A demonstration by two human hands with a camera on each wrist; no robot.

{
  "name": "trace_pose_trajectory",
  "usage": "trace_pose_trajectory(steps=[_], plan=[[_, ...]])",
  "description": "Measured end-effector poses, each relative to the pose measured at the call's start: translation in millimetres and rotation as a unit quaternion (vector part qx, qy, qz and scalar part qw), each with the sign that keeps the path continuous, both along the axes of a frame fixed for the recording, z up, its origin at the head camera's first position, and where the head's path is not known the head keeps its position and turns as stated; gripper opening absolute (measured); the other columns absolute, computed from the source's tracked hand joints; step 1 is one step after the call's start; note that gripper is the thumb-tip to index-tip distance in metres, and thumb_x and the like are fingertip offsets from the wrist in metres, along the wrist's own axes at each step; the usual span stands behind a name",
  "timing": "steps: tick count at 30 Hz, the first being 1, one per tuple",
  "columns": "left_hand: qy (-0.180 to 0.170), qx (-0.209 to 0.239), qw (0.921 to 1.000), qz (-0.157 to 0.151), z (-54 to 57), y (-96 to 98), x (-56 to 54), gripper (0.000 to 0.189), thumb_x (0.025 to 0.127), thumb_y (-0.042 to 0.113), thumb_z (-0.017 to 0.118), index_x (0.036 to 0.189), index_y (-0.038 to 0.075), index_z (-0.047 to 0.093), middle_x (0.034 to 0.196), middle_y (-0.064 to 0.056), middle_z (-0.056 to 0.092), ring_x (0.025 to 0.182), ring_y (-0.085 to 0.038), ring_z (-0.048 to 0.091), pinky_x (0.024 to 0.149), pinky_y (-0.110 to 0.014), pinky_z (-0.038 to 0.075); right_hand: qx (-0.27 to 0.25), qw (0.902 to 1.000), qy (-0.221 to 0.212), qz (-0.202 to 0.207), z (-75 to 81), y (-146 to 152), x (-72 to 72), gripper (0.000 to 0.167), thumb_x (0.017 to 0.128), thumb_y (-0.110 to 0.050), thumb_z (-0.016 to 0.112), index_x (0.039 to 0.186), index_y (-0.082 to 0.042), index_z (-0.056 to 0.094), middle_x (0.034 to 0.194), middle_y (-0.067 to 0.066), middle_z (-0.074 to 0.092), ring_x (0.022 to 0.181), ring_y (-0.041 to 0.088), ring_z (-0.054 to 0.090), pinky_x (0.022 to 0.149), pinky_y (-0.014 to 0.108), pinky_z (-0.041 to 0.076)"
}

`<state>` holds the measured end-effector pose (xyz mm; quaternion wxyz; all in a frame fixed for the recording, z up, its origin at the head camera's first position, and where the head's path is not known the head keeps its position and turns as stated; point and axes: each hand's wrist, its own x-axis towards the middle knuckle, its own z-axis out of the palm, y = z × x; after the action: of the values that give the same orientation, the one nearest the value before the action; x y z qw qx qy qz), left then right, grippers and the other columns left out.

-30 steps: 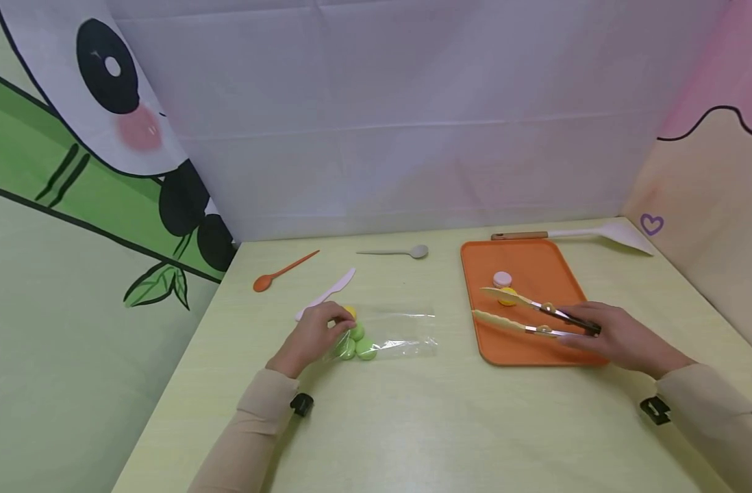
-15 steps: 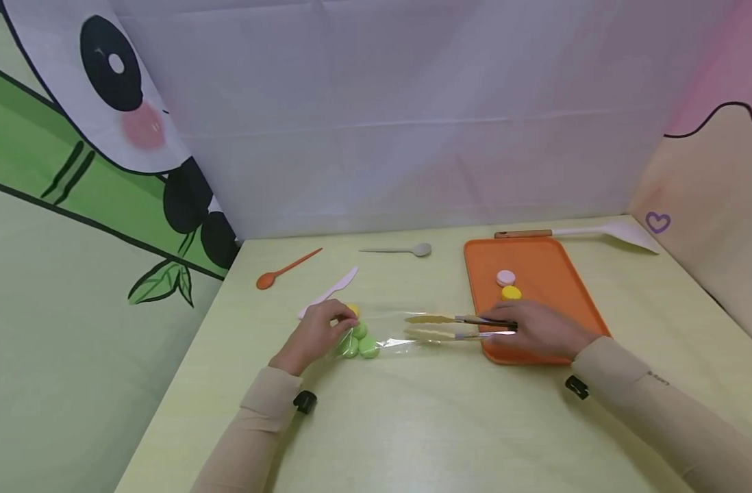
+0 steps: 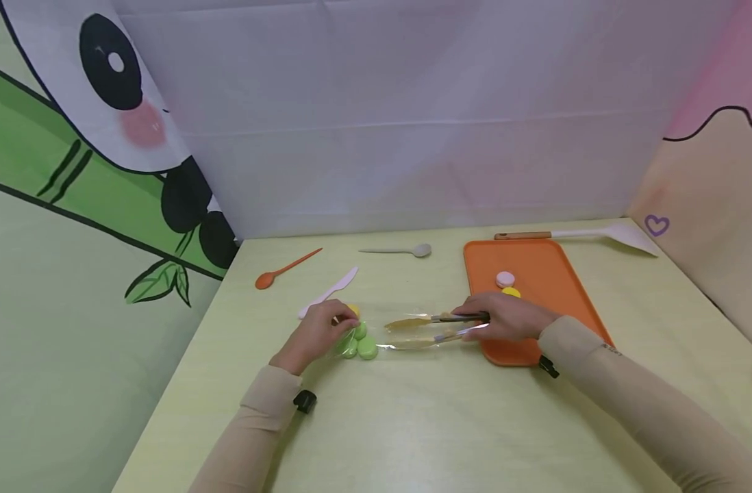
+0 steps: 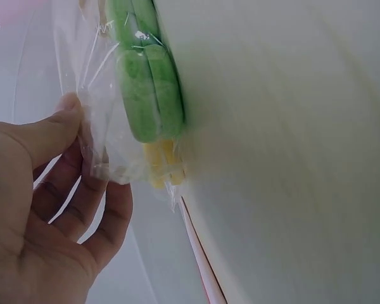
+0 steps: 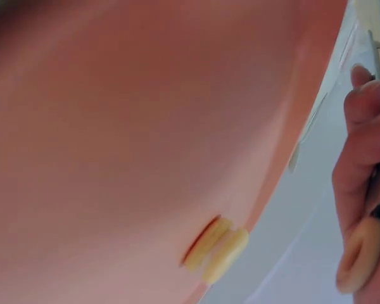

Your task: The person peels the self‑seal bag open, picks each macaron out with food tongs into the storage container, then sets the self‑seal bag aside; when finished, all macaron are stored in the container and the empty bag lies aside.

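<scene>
My left hand (image 3: 316,334) pinches the left end of a clear plastic bag (image 4: 92,76) that lies on the table. In the bag are several green macarons (image 3: 367,348) and a yellow macaron (image 4: 161,161). My right hand (image 3: 510,316) grips a pair of tongs (image 3: 413,322), their two arms spread apart with nothing between them. The yellowish tong tips point left and overlap the bag's right part in the head view. Below and behind that hand is an orange tray (image 3: 555,274); on it sit a pink macaron (image 3: 505,279) and a yellow one (image 3: 511,292), partly hidden.
An orange spoon (image 3: 266,279), a pale purple knife (image 3: 335,287) and a grey spoon (image 3: 421,250) lie behind the bag. A spatula (image 3: 573,233) with a wooden handle lies along the tray's far edge. Cloth walls (image 3: 413,164) stand at the back and sides.
My right hand has carried the tongs left from over the tray to the bag's right part. The left hand keeps its pinch on the bag. Both macarons stay on the tray.
</scene>
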<state>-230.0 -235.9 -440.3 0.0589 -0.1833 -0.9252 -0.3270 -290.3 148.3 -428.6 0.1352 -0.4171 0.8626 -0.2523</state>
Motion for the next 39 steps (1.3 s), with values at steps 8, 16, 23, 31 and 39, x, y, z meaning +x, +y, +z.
trace_pose_trajectory(steps=[8, 16, 23, 31, 39], plan=[[0.000, 0.006, 1.0000, 0.002, -1.5, -1.5, 0.6, 0.008, 0.091, 0.019, 0.074, 0.092, 0.011, 0.075, 0.090, 0.006, 0.069, 0.084, -0.010, 0.064, 0.075, -0.028, 0.056, 0.014, 0.9996, 0.004, 0.024, 5.8, -19.5, -2.4, 0.050, 0.090, -0.046, 0.072, 0.133, -0.021, 0.065, 0.118, -0.007, 0.064, 0.102, 0.015, 0.061, 0.091, 0.035, 0.050], [0.003, 0.006, 1.0000, -0.002, -1.4, 1.2, 0.1, 0.008, 0.090, 0.017, 0.074, 0.092, 0.009, 0.075, 0.089, 0.004, 0.069, 0.083, -0.012, 0.064, 0.076, -0.030, 0.057, 0.033, 0.9984, 0.006, 0.045, 10.4, -32.9, -0.8, 0.052, 0.091, -0.047, 0.071, 0.135, -0.021, 0.063, 0.120, -0.005, 0.063, 0.104, 0.018, 0.059, 0.092, 0.037, 0.049], [0.007, 0.003, 1.0000, -0.005, -1.8, 3.3, -0.2, 0.010, 0.090, 0.017, 0.074, 0.091, 0.008, 0.075, 0.088, 0.003, 0.069, 0.083, -0.013, 0.064, 0.077, -0.032, 0.057, 0.034, 0.9979, 0.000, 0.055, 7.8, -34.2, 0.2, 0.051, 0.093, -0.045, 0.070, 0.136, -0.019, 0.063, 0.119, -0.004, 0.064, 0.102, 0.020, 0.060, 0.091, 0.035, 0.048], [0.012, 0.009, 0.9999, -0.008, -3.2, 4.1, -1.5, 0.005, 0.090, 0.015, 0.074, 0.092, 0.010, 0.075, 0.088, 0.003, 0.068, 0.083, -0.012, 0.065, 0.077, -0.031, 0.057, 0.033, 0.9987, -0.005, 0.039, 4.1, -27.5, 0.6, 0.053, 0.093, -0.048, 0.068, 0.137, -0.020, 0.061, 0.122, -0.004, 0.062, 0.105, 0.018, 0.058, 0.093, 0.039, 0.048], [0.026, 0.014, 0.9995, -0.012, -2.5, 3.5, -0.3, 0.009, 0.090, 0.017, 0.075, 0.092, 0.008, 0.075, 0.088, 0.004, 0.068, 0.084, -0.014, 0.065, 0.078, -0.034, 0.057, 0.032, 0.9993, -0.004, 0.016, 4.1, -18.5, 0.7, 0.055, 0.092, -0.050, 0.067, 0.138, -0.020, 0.061, 0.123, -0.005, 0.062, 0.106, 0.017, 0.058, 0.092, 0.039, 0.049]])
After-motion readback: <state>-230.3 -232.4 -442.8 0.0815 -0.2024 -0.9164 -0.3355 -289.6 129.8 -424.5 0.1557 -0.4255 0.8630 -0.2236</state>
